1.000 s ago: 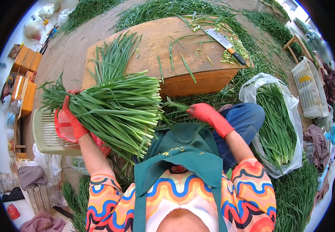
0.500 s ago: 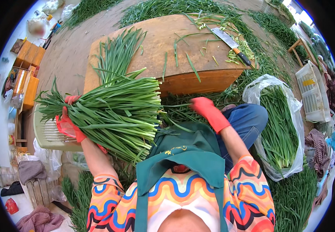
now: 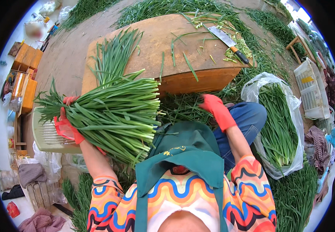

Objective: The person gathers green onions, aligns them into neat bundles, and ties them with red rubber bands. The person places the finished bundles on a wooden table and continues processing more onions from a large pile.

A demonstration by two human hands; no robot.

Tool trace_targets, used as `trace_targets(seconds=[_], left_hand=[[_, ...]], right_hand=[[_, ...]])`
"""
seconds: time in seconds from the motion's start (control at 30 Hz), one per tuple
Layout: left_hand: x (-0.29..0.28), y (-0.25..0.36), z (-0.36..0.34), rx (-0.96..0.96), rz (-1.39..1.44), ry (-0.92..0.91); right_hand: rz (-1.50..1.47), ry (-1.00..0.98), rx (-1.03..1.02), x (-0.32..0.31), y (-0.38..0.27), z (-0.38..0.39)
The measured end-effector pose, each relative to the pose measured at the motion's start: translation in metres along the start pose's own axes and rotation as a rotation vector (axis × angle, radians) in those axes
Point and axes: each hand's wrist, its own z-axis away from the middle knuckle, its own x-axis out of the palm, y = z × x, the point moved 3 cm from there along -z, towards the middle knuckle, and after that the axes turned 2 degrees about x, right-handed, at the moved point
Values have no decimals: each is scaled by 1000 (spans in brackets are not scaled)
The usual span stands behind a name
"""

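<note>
My left hand [image 3: 69,120], in a red glove, is wrapped round the leafy end of a thick bundle of garlic chives [image 3: 115,112]. Their pale cut ends fan out to the right, above my lap. In a matching glove, my right hand [image 3: 213,106] hangs apart from the bundle, over my bent knee and the loose leaves on the floor. Its fingers look loosely parted, and nothing shows in them. A smaller pile of chives [image 3: 115,54] lies on the left of the wooden board [image 3: 148,46], partly behind the bundle.
A cleaver [image 3: 229,43] with a dark handle rests at the board's right end among chopped stem ends [image 3: 241,48]. To my right stands a clear plastic bag [image 3: 248,92] of chives. A pale green slatted stool [image 3: 45,145] is at my left; a white crate [image 3: 310,91] leans far right.
My right hand has moved right, away from the bundle. A long leaf that stretched between the bundle and that hand no longer shows there. My left hand keeps its hold.
</note>
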Motion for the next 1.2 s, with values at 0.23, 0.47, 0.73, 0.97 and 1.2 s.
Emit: trace_targets(seconds=[0.23,0.47,0.73,0.97,1.2], left_hand=[[-44,9,-1,94,-433,234],[-64,12,38,210,-674,527],[-80,28,36,-13,-623,723],[-85,14,43,78,-494,537],[-39,0,38,35,-612,553]], right_hand=[[-1009,-649,-89,25,-134,25],[-641,-302,-42,-16,-114,28],[-459,-249,-330,-24,-106,44],[36,-120,-189,10,-96,44],[-925,-457,-99,-38,-173,67]])
